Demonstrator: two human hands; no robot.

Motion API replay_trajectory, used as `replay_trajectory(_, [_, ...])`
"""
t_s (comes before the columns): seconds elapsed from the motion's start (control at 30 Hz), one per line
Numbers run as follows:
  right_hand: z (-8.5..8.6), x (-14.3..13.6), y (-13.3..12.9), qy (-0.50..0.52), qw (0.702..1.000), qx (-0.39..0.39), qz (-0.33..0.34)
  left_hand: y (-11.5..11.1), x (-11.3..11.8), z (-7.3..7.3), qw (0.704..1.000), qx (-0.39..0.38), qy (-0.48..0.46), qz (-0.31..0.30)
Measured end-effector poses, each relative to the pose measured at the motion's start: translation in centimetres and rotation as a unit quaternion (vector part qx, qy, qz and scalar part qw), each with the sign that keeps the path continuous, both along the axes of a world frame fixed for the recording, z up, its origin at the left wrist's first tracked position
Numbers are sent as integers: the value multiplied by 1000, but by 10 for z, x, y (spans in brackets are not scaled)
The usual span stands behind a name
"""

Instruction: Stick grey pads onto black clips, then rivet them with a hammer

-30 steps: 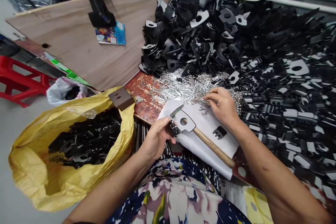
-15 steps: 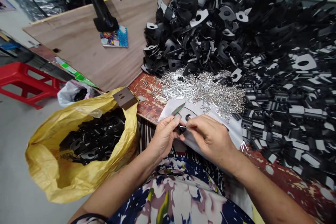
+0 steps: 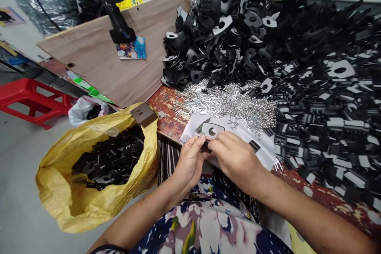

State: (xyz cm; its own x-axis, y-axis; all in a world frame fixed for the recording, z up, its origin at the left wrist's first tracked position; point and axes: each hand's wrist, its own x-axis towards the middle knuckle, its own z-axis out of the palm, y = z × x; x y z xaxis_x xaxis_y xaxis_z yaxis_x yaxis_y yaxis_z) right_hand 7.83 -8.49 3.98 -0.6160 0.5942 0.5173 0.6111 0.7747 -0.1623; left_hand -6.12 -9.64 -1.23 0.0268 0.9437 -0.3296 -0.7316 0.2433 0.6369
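Observation:
My left hand (image 3: 190, 160) is closed, thumb and fingers pinching a small black plastic part (image 3: 205, 145) over the front of the table. Against that part press the bent, closed fingers of my right hand (image 3: 233, 156); whatever they pinch is hidden. Just beyond the fingertips is a flat piece with a round hole and dark edge (image 3: 218, 126); I cannot tell whether it is held or lies on the white sheet (image 3: 266, 149). A short black piece (image 3: 254, 145) rests on the sheet by my right hand. Behind lies a heap of thin silver metal pins (image 3: 226, 101).
Black plastic parts with holes (image 3: 208, 47) are piled at the back; short black parts (image 3: 321, 139) cover the right side. At left stands a yellow sack (image 3: 53, 198) of black parts, a brown block (image 3: 144, 114) on its rim. A wooden board (image 3: 98, 59) borders the table; a red stool (image 3: 32, 99) stands beyond.
My right fingers have closed in on the part in my left hand. The thin metal pin that showed between them is now out of sight. The camera view has shifted slightly.

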Motion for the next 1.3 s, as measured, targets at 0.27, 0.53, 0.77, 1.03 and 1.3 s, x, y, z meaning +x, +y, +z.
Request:
replay_trajectory(0.27, [-16,-10,-10,-50,993,104,13,2,1,1,998,-13,55,-5])
replay_trajectory(0.53, [-13,6,-14,66,997,-15,-25,-22,-24,0,993,23,20,-111])
replay_trajectory(0.77, [-36,22,-13,-11,993,-102,-60,-42,-73,-10,891,81,444,-57])
replay_trajectory(1.03, [-56,60,10,-217,941,-153,-210,-15,-68,-33,895,26,428,-126])
replay_trajectory(1.3, [-33,78,-32,-61,988,-71,-123,-5,-50,-47,842,98,525,-74])
